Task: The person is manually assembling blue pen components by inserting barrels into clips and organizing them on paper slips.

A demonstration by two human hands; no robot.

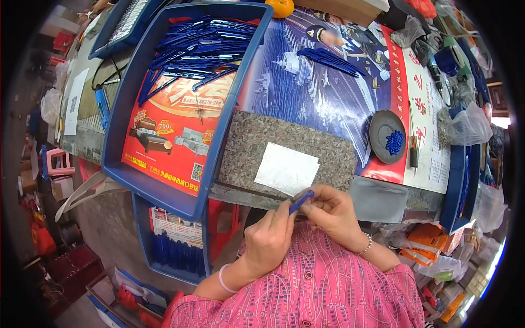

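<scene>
A short, slim blue plastic piece [301, 201] sits tilted between both hands, just in front of the near edge of the work table and above the person's pink patterned lap. The left hand [269, 239] pinches its lower end between thumb and forefinger, the other fingers curled loosely under, with a pale band at the wrist. The right hand [330, 212] closes its fingertips around the upper end from the other side, fingers bunched close together, a beaded bracelet on that wrist. Just beyond the hands lies a thick rectangular slab of speckled grey stone [251, 143], rough-grained in look, with a plain white sheet of paper [286, 169] flat on its near right part. To the left of the slab rests a big shallow blue plastic tray [130, 104] with rounded corners, lined with a glossy red printed sheet; a loose heap of long thin blue plastic strips [191, 46] fills its far end. A smaller bundle of the same kind of strips [331, 59] lies on the glossy printed poster that covers the table beyond the slab. To the right stands a small round dark dish [383, 128] holding a cluster of tiny blue bits [394, 142]. An orange fruit [281, 6], round and smooth, sits at the far edge.
</scene>
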